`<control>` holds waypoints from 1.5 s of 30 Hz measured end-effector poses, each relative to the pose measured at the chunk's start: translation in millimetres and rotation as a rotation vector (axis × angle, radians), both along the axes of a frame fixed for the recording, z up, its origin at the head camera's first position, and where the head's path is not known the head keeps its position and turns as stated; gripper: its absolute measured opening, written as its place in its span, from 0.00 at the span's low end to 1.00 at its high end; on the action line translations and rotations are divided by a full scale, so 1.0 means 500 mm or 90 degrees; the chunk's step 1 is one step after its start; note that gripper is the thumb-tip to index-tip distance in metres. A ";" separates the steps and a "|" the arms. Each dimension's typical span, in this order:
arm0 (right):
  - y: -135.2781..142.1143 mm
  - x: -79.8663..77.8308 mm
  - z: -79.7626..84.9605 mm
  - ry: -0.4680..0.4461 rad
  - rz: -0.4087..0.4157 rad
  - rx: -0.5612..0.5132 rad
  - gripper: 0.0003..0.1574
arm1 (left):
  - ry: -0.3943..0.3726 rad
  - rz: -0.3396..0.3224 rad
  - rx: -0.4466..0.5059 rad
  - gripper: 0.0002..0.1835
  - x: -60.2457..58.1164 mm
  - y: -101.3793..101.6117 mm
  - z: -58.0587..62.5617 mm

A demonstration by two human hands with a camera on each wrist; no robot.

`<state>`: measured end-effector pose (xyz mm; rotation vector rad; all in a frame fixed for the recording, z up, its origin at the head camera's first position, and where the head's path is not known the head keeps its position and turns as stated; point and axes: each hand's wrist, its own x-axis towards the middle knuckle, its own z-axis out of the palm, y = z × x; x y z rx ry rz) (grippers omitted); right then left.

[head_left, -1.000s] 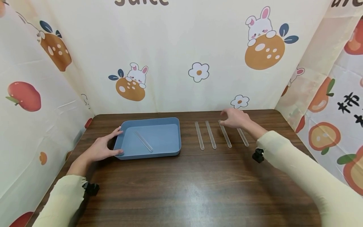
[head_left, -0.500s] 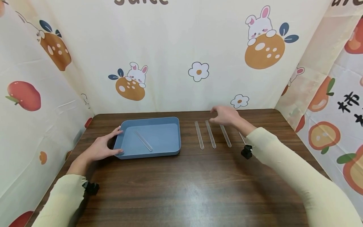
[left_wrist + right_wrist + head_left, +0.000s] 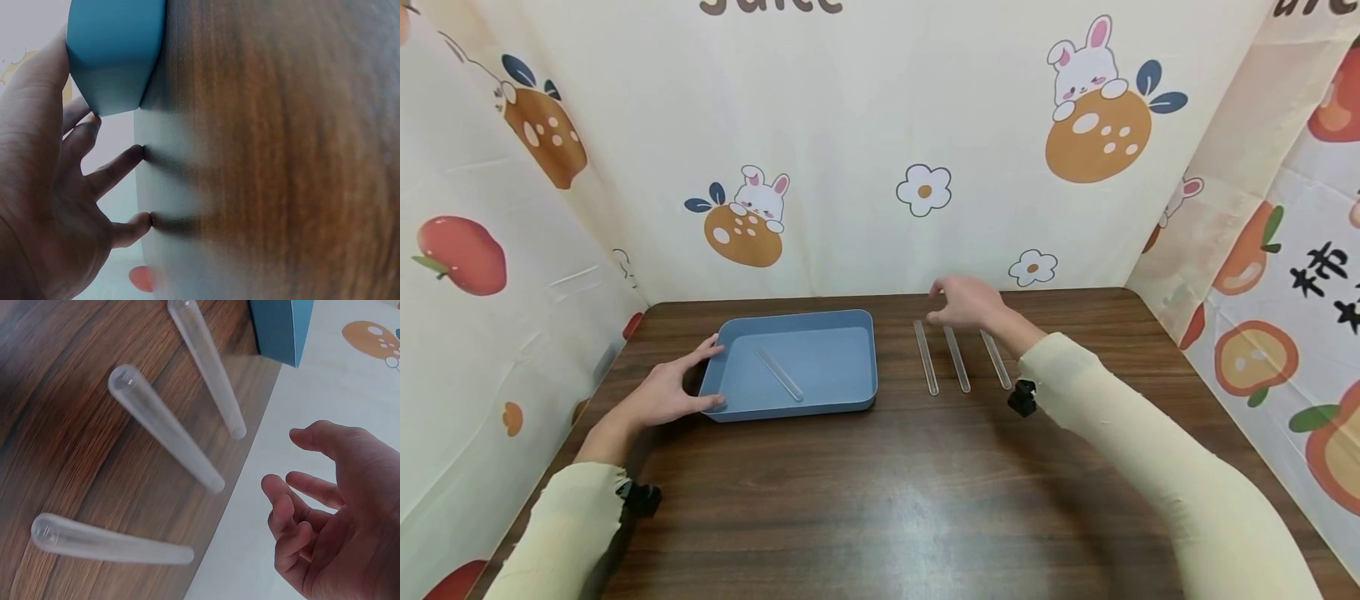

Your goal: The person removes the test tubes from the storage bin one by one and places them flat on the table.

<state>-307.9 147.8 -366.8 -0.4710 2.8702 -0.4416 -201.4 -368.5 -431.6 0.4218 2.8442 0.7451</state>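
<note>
My left hand [image 3: 658, 396] rests at the left end of a shallow blue tray [image 3: 842, 358]. Its thumb and forefinger lie over the rim; in the left wrist view, other fingertips touch the table. Inside the tray, one clear test tube [image 3: 778, 373] lies slanted. My right hand [image 3: 970, 302] hovers near the far ends of several clear test tubes, fingers loosely bent and holding nothing. In a row lie a left tube [image 3: 926, 358], a middle tube [image 3: 958, 362] and a right tube [image 3: 996, 360], whose far end my wrist covers. The right wrist view shows their rounded ends.
The dark wood-grain table [image 3: 880, 500] extends in front of the tray and tubes. A printed curtain [image 3: 850, 125] with rabbits and fruit hangs along the table's back edge and both sides. Black wrist cameras sit on both sleeves.
My right hand has moved left, from above the third tube to beside the leftmost one. The rightmost tube of the row is now hidden behind my forearm. My left hand has stayed put.
</note>
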 end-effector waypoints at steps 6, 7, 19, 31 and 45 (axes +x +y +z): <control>-0.028 0.003 0.004 0.005 -0.003 -0.005 0.34 | 0.004 -0.003 -0.006 0.52 -0.002 0.001 0.001; -0.033 0.003 0.004 0.006 -0.002 -0.004 0.33 | 0.005 -0.004 -0.008 0.52 -0.002 0.001 0.002; -0.088 0.001 0.007 -0.001 0.011 -0.008 0.35 | 0.005 -0.005 -0.008 0.51 -0.002 0.001 -0.003; -0.149 -0.008 0.009 0.006 0.028 -0.026 0.32 | 0.002 -0.005 -0.016 0.52 -0.003 -0.002 0.000; -0.246 -0.006 0.032 0.012 0.011 -0.004 0.31 | 0.007 -0.006 -0.007 0.51 -0.002 0.001 -0.001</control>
